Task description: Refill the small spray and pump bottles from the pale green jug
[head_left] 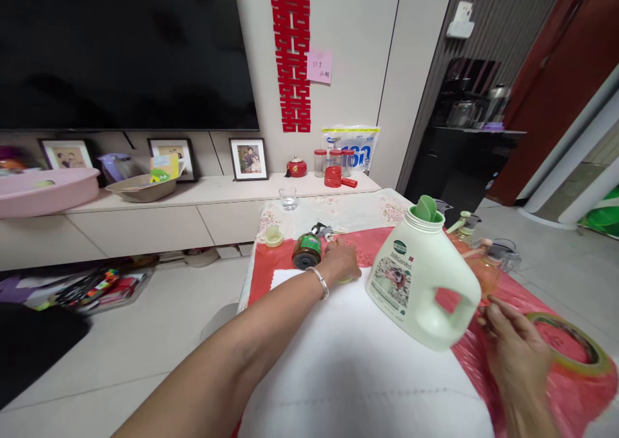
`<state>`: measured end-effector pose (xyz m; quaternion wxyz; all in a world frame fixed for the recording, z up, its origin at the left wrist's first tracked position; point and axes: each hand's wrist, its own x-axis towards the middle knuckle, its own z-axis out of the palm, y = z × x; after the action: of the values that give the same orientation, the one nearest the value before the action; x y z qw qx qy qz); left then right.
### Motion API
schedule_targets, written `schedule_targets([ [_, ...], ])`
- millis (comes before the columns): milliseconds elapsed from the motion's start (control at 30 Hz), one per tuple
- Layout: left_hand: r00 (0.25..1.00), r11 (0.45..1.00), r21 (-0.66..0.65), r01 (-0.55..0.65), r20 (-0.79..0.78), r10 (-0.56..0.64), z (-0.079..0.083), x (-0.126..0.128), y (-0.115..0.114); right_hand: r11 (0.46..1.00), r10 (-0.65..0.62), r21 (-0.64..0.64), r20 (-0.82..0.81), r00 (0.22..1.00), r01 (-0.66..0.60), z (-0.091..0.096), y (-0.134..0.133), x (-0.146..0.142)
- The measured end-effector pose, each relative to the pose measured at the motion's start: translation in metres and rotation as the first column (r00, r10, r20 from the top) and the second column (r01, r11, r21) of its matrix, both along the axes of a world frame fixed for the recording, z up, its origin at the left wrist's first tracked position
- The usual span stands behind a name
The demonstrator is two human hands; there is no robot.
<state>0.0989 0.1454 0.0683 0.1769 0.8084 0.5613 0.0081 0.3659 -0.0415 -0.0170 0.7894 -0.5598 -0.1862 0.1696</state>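
Note:
A pale green detergent jug (422,282) with an open green spout stands tilted on a white sheet (358,360) spread over the table. My left hand (341,262) reaches across the sheet; its fingers are curled over a small yellow-green thing, mostly hidden. Just beyond it a brown jar (307,251) with a green label lies on its side. My right hand (513,342) is at the right, fingers stretched out, with the fingertips at the jug's lower corner by the handle. A roll of tape (575,348) lies against that hand.
A red cover (556,396) lies over the table. A pale cap (273,235), a drinking glass (288,198) and pump bottles (476,257) stand behind the jug. A low cabinet (145,222) with photo frames runs along the wall, and clutter lies on the floor to the left.

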Motion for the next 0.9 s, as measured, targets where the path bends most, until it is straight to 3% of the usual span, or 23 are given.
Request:
schedule_targets([
  [133, 0.997, 0.996, -0.05, -0.068, -0.036, 0.067, 0.006, -0.005, -0.007, 1.0, 0.006, 0.006, 0.004, 1.0, -0.006, -0.002, 0.001, -0.001],
  [267, 1.0, 0.998, -0.051, -0.024, 0.003, 0.024, 0.011, -0.017, -0.024, 1.0, 0.027, 0.008, 0.015, 1.0, -0.027, -0.002, 0.001, -0.001],
  [567, 0.991, 0.997, -0.068, 0.047, 0.128, -0.038, 0.021, -0.068, -0.103, 0.998, 0.054, 0.025, 0.007, 0.999, -0.054, 0.003, 0.001, -0.008],
  [733, 0.918, 0.999, 0.037, -0.02, 0.397, 0.004, -0.002, -0.082, -0.136, 0.993, 0.097, 0.063, 0.023, 0.995, -0.098, 0.012, 0.001, -0.016],
  [900, 0.767, 0.948, 0.3, -0.107, 0.632, -0.113, -0.042, -0.081, -0.136, 0.978, 0.184, 0.09, 0.065, 0.981, -0.19, 0.019, 0.001, -0.023],
])
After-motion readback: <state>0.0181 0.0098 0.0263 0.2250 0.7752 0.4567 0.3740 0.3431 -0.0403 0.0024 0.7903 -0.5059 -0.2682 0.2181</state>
